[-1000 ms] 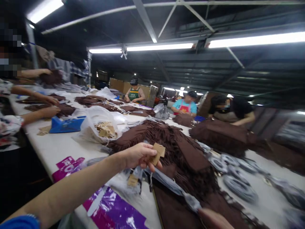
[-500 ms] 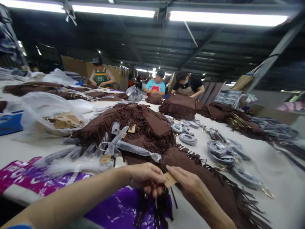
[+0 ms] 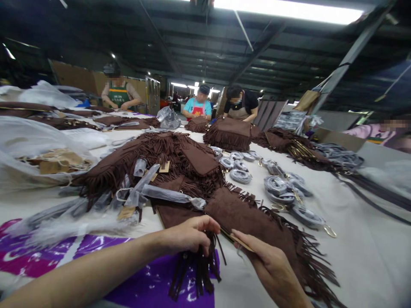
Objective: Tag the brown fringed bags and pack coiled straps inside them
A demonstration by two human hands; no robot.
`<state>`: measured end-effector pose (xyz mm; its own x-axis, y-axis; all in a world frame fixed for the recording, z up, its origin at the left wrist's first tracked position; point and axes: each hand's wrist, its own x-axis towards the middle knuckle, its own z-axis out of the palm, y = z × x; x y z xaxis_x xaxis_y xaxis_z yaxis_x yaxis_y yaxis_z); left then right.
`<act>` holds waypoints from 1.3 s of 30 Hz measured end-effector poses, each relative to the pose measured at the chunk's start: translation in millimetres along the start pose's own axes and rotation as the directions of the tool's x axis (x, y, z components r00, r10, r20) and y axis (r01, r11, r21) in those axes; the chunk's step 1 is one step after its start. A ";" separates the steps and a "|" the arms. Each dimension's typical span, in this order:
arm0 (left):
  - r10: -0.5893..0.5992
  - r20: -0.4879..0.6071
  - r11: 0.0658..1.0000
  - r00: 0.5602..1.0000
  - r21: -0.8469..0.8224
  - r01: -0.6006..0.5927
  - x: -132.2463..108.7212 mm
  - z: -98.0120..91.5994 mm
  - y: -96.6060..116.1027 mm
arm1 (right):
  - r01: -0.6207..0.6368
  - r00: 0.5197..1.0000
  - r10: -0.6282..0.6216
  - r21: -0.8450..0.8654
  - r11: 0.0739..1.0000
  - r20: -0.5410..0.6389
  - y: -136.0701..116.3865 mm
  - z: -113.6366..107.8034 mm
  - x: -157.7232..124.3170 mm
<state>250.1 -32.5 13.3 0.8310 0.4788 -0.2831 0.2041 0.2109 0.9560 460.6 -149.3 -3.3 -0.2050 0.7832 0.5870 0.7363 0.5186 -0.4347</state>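
Note:
A brown suede-like fringed bag (image 3: 257,222) lies on the table in front of me, its zipper edge facing my hands. My right hand (image 3: 272,261) pinches a small tan paper tag (image 3: 242,242) edge-on beside that zipper. Above a dark brown tassel (image 3: 195,271), my left hand (image 3: 194,235) has bent fingers held apart, and nothing shows between them. Part of the tassel is hidden behind this hand. A plastic-wrapped strap (image 3: 167,193) rests across the brown material just beyond my hands.
Fringed bags (image 3: 154,158) are heaped ahead, with coiled grey wrapped straps (image 3: 279,188) to their right. A plastic bag (image 3: 35,132) of tan tags stands left. Purple plastic (image 3: 154,278) lies under my left arm. Several co-workers (image 3: 119,92) are around the table.
My left hand has come off the tag and its fingers have spread. The tag stays in my right hand, now turned edge-on. The view has shifted right and down.

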 end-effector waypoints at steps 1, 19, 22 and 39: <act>0.021 0.043 0.999 0.999 -0.045 -0.019 1.7 5.9 1.9 | 0.009 1.000 -0.009 -0.018 1.000 -0.014 -5.0 0.6 4.9; 0.057 0.003 0.989 0.998 0.134 -0.057 -2.8 -9.8 5.3 | -0.674 0.685 0.668 0.601 0.431 0.290 -11.3 -17.2 -26.2; 0.108 0.015 0.977 0.994 0.183 -0.109 -3.5 -10.7 9.0 | -0.675 0.544 0.772 0.718 0.169 0.330 -9.6 -20.6 -25.3; 0.282 -0.013 0.761 0.959 0.611 -0.216 -11.2 -9.8 13.3 | -0.551 0.795 0.508 0.745 0.375 0.332 -55.0 34.6 33.7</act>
<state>238.5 -26.7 28.4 0.8481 0.5299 -0.0029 0.2925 -0.4636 0.8364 390.8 -139.6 16.8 -0.0029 0.9998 0.0192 -0.0911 0.0188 -0.9957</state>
